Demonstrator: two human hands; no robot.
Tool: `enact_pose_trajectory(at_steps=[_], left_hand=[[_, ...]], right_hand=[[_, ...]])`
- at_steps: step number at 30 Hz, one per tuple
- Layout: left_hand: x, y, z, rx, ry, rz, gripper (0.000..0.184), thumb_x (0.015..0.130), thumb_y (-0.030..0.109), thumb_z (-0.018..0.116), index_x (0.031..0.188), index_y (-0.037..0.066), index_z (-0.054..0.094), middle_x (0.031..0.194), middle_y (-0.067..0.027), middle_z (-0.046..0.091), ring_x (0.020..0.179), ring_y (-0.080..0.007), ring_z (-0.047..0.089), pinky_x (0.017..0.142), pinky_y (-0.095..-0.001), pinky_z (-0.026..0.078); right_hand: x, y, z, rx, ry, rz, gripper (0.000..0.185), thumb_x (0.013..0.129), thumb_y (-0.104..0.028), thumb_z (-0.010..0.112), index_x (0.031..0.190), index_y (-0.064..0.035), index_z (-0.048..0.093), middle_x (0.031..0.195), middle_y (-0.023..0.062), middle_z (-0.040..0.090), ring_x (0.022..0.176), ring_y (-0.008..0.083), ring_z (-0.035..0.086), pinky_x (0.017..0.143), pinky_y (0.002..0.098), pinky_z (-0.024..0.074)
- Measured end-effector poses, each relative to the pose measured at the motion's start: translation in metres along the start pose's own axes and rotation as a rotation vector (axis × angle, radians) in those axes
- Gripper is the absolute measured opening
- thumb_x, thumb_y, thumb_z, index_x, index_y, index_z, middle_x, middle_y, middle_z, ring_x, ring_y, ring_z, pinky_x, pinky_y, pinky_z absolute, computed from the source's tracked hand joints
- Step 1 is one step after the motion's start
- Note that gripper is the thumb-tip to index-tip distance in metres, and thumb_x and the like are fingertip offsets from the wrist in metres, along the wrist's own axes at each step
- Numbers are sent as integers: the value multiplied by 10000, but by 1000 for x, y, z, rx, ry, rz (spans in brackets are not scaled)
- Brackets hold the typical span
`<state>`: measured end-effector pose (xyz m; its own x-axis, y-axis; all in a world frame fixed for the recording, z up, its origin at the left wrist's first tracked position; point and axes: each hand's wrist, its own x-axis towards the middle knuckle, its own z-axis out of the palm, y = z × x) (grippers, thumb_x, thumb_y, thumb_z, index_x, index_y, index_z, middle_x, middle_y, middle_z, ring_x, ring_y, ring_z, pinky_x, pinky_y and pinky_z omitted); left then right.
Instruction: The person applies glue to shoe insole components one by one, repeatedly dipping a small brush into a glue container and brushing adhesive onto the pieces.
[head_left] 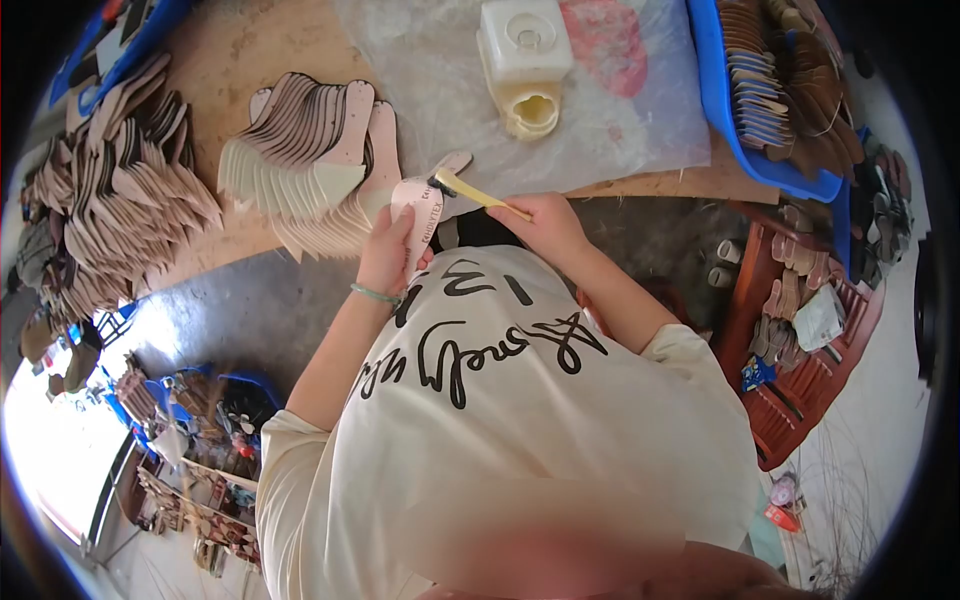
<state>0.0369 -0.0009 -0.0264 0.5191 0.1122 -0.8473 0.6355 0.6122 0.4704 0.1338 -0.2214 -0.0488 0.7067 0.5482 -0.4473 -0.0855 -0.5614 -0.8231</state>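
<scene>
My left hand [388,248] is wrapped round a pale pink insole-shaped piece [418,212] with dark printed letters, held near the table's front edge. In my right hand [543,228] is a yellow-handled brush [485,196], its dark bristles touching the piece's upper right side. A fanned stack of similar pieces [310,135] lies on the table to the left of the held piece. Beyond my right hand stands a white plastic container [525,45] with an open yellowish mouth facing me.
Another large pile of pieces [130,190] covers the table's left side. A clear plastic sheet [640,135] lies under the container. A blue bin [735,150] of brown pieces is at the right, and a reddish rack [800,400] stands below it.
</scene>
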Motion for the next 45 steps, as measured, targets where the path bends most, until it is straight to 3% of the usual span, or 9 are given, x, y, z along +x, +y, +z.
enact_pose_trajectory(at_steps=[5,14,17,22,29,35,41,44,45], left_hand=[[2,-2,-3,-40,10,10,185,988,257,451,1032,78,447,797,-45,539,450,-149,440,385,-243,344],[5,-3,-9,-3,-6,-1,212,983,234,451,1100,57,438,853,-66,535,508,-126,439,373,-257,349],[5,-2,-11,153,-10,17,225,986,249,458,1121,71,442,818,-22,542,484,-95,434,380,-238,339],[2,8,-9,398,-35,82,228,977,248,468,1103,62,427,712,-43,542,410,-104,448,348,-230,353],[-1,6,-10,623,-20,167,205,953,225,501,1038,42,463,644,-52,549,391,-100,473,360,-239,377],[-2,1,-17,730,38,164,314,921,298,569,922,-11,509,602,-42,533,417,-105,519,381,-250,399],[-12,1,-8,920,132,279,369,899,323,601,802,-23,518,573,-78,528,413,-131,530,406,-291,410],[-16,1,-1,966,171,308,384,883,329,627,793,-30,521,536,-88,546,434,-183,553,437,-311,438],[-14,-2,-4,1060,192,352,404,868,345,642,803,-31,512,559,-117,556,480,-231,574,470,-340,451]], right_hand=[[6,31,20,-57,22,52,345,871,-396,606,843,-65,700,673,152,609,615,348,578,566,407,440],[20,44,17,-362,114,115,407,880,-392,549,742,-27,662,689,189,609,660,389,589,594,469,449],[38,44,17,-444,92,75,397,865,-377,565,720,-22,664,673,192,608,649,393,592,598,485,452],[70,26,13,-544,15,85,387,844,-364,590,684,-19,665,677,191,619,658,382,607,596,487,462],[67,-16,0,-420,-144,95,399,816,-370,636,637,-13,645,604,188,581,593,370,580,565,467,440],[31,-55,-17,-290,-219,58,402,820,-373,639,632,-17,635,546,177,538,541,352,550,546,444,420],[12,-72,-9,-367,-166,-79,360,829,-366,632,681,-39,663,588,157,579,562,342,575,554,441,436],[12,-59,-7,-423,-68,-170,354,835,-378,623,708,-51,674,604,166,583,557,351,566,541,449,420],[17,-55,-15,-449,-46,-97,362,834,-385,621,708,-49,673,603,166,583,563,352,570,545,449,424]])
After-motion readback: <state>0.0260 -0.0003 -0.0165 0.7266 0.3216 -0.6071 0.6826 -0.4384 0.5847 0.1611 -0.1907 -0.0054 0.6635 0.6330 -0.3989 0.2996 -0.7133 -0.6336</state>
